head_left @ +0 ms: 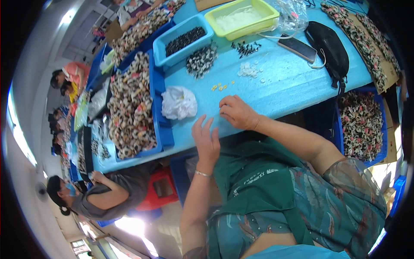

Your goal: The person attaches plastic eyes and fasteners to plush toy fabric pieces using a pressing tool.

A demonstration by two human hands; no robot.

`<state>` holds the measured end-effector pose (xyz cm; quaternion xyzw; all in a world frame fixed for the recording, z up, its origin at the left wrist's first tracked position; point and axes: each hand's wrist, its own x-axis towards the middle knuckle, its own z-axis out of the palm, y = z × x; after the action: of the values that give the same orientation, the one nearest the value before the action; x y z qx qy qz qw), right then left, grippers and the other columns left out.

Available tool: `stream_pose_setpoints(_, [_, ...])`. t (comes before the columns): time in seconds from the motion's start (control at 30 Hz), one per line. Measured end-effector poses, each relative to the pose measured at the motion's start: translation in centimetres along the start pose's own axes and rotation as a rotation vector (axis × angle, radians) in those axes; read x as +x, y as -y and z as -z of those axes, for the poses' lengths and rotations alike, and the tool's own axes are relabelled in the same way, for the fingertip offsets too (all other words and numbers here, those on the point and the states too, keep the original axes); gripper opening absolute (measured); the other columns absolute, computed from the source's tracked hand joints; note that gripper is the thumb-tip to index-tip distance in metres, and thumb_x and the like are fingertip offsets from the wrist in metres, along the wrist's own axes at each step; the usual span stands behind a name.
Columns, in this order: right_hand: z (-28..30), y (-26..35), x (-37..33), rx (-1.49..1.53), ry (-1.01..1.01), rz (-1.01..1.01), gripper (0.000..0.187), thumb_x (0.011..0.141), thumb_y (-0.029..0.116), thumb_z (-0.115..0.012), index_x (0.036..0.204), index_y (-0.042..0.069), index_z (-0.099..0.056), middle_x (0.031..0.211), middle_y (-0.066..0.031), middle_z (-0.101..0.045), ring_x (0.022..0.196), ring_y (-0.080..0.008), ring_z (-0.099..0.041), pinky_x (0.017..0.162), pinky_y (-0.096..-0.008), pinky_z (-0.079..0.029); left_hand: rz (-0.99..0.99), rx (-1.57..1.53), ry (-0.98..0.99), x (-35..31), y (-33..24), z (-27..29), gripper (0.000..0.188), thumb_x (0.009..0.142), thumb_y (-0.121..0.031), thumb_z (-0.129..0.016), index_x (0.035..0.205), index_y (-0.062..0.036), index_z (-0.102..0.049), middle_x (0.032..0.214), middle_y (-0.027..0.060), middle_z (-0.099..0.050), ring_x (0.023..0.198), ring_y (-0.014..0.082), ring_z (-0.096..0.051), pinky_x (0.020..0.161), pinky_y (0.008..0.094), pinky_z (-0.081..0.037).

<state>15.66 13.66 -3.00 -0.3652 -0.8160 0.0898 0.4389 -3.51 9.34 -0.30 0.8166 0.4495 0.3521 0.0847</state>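
My left hand point(206, 140) is raised at the table's near edge, its fingers apart and nothing visible in them. To its right, my right hand point(237, 113) is over the blue tabletop point(276, 93) with its fingers bent together. Whatever they pinch, if anything, is too small to see. Just beyond my hands lie several small yellow rings point(220, 87). A crumpled white plastic bag point(179, 102) is left of them. Farther off are a pile of small translucent pieces point(249, 70), some small black pieces point(246, 49) and a heap of black-and-clear pieces point(201, 59).
At left stands a blue crate point(157, 125) full of small patterned plush pieces. A blue basin point(183, 39) and a yellow-green basin point(241, 19) line the back. A phone point(297, 48) and black pouch point(327, 54) lie right. A co-worker point(103, 194) sits at left.
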Motion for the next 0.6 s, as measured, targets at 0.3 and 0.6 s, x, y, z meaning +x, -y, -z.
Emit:
stream_pose_setpoints(0.3, [0.5, 0.4, -0.3, 0.223, -0.186, -0.181, 0.018, 0.077, 0.006, -0.063, 0.093, 0.005, -0.056, 0.097, -0.0128, -0.054, 0.091, -0.0335, -0.053, 0.079, -0.0427, -0.042, -0.026, 0.273, 0.210, 4.1, 2.8, -4.1, 0.049, 0.082, -0.018, -0.059, 0.128, -0.0051, -0.049, 0.132, 0.0198, -0.044, 0.123, 0.0376, -0.040, 0.102, 0.0494, -0.026])
stream_pose_setpoints(0.6, [0.1, 0.6, -0.4, 0.329, -0.197, -0.161, 0.011, 0.076, 0.005, -0.061, 0.086, 0.004, -0.055, 0.092, -0.0138, -0.053, 0.087, -0.0339, -0.053, 0.077, -0.0416, -0.043, 0.012, 0.357, 0.234, 4.1, 2.9, -4.0, 0.051, 0.081, -0.024, -0.058, 0.129, -0.0076, -0.049, 0.133, 0.0190, -0.043, 0.124, 0.0370, -0.038, 0.100, 0.0488, -0.025])
